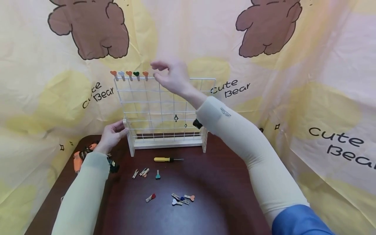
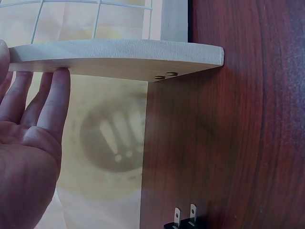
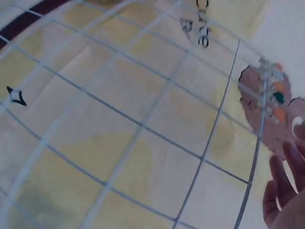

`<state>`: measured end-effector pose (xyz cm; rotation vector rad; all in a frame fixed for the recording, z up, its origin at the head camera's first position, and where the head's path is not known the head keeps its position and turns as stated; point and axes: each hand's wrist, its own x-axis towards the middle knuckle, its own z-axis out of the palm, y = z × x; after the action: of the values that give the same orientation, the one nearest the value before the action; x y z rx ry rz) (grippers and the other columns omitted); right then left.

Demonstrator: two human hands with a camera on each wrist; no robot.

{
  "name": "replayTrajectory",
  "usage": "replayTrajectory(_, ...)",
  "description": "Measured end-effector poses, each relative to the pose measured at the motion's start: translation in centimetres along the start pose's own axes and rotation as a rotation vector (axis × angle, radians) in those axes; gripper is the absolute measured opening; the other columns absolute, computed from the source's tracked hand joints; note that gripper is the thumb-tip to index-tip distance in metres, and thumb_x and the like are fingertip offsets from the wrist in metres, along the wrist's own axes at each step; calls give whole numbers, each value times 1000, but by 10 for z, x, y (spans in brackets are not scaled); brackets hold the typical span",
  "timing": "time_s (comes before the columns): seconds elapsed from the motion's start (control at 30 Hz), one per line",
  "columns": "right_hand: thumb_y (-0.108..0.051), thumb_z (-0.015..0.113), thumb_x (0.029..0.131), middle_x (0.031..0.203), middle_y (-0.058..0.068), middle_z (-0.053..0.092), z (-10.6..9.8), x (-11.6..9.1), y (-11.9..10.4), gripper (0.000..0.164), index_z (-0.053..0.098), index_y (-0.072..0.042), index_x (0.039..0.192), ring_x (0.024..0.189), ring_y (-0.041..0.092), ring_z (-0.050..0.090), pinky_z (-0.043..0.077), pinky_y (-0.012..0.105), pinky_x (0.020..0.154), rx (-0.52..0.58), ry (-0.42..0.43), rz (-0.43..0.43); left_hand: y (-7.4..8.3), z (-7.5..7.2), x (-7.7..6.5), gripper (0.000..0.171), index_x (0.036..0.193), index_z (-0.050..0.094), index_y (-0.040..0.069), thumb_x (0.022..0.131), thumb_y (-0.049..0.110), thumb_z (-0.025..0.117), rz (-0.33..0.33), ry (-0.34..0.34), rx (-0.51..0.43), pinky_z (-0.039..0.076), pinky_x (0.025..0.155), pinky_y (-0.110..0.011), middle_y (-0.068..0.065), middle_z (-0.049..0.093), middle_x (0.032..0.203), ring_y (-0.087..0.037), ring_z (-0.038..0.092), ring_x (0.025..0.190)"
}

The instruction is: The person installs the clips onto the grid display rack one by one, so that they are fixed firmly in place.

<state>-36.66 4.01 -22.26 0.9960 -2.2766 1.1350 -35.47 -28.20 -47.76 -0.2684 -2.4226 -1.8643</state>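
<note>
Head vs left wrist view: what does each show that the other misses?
Head only: the right hand, the screwdriver and the clips.
Left wrist only: two screw heads in the outer side of the stand.
Both: the left hand touching the stand, plus the grid and table.

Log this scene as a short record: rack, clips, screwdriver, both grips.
Rack: upright on the table
Clips on rack: five, heart-topped, toward the top's left end; three orange, one pale, one green
Loose clips: several, scattered on the table
Screwdriver: yellow-handled, lying before the rack
Left grip: holding the rack's left side
Right grip: raised near the rack's top, nothing visibly held
</note>
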Motion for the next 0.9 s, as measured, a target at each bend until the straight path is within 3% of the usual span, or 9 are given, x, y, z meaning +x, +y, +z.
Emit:
replayTrajectory(0.1,-10,76,95,111,6,80,-4,-32,5,23,80,-6,118,98,13,72,56,27,83,-5,67,-96,-1,2,0,58,157,50,2,104,14,71,11,6,-8,54,86,-14,-29,59,146,2,66,106)
replayTrajectory(0.17,-8,76,95,107,8,81,-4,-57,9,21,80,-5,115,91,11,72,59,27,76,46,34,-93,-1,2,-1,58,157,49,1,104,13,70,19,8,-5,54,87,-14,-31,57,147,2,66,107)
replayTrajectory(0.3,-6,77,94,105,8,81,6,-114,26,20,81,-5,114,85,9,72,61,27,69,106,-129,-36,-2,1,-2,57,158,48,2,105,10,67,17,12,-10,53,87,-12,-31,55,148,4,65,107)
replayTrajectory(0.37,-6,77,94,105,8,81,15,-145,38,19,81,-5,113,86,9,73,62,27,72,107,-243,-2,5,2,-5,57,157,47,-1,105,7,66,17,1,-22,53,86,-12,-34,53,149,2,65,108)
replayTrajectory(0.53,-6,80,91,101,2,81,40,-225,67,18,82,-7,109,86,4,72,59,22,78,26,-557,79,3,4,-1,57,157,47,0,104,8,67,13,0,-28,54,86,-14,-32,55,148,1,66,107)
replayTrajectory(0.63,-9,85,87,88,-8,79,54,-269,80,16,83,-8,103,74,-2,68,57,19,69,-3,-708,152,-5,4,3,58,158,48,2,104,11,68,10,7,-27,54,87,-13,-29,57,148,2,66,106)
replayTrajectory(0.73,-13,91,82,73,-18,73,65,-304,87,14,84,-13,94,65,-4,66,55,18,61,-9,-782,271,-4,3,3,58,158,47,2,105,11,68,11,2,-20,54,87,-13,-30,55,149,2,65,107)
replayTrajectory(0.9,-23,97,77,63,-25,65,77,-337,88,16,81,-25,80,61,-4,62,52,19,58,-74,-783,375,-7,1,4,57,158,47,1,105,9,66,22,5,-12,54,86,-12,-31,55,149,3,65,106)
